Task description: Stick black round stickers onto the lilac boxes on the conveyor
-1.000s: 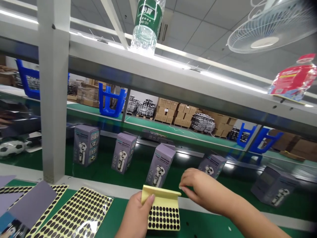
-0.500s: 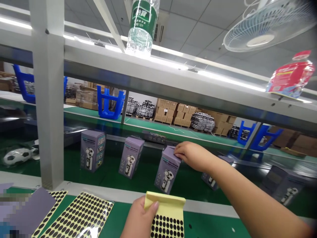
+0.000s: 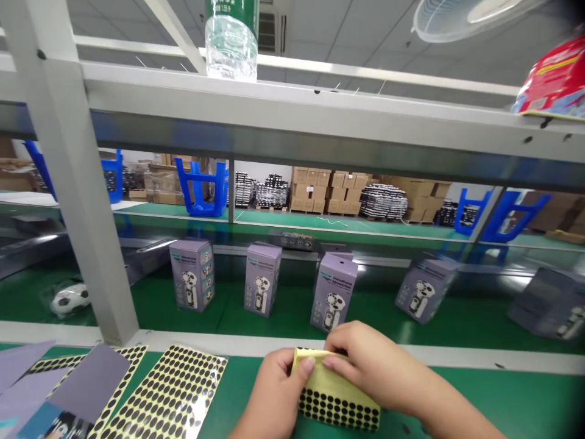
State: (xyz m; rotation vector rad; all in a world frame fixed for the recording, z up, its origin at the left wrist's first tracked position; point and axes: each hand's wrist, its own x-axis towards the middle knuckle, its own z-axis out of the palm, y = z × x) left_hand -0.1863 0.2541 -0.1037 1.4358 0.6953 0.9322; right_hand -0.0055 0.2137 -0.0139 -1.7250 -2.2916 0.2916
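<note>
A yellow sheet of black round stickers is folded over at its top edge. My left hand pinches the sheet's left side, thumb on top. At the folded edge, the fingers of my right hand are closed against the sheet; whether a sticker is between them is hidden. Just beyond the hands stands a purple fan box with a small dark dot on its top. Another purple box is to its left, and a further purple box stands past that one.
More sticker sheets and purple card pieces lie at the left. A tilted box and a dark box are at the right. A bagged football-patterned item lies behind the metal post. A shelf beam crosses overhead.
My right hand has left the top of the purple box and come down to the sticker sheet. My left hand still holds the sheet, now tilted. The camera view has tipped downward.
</note>
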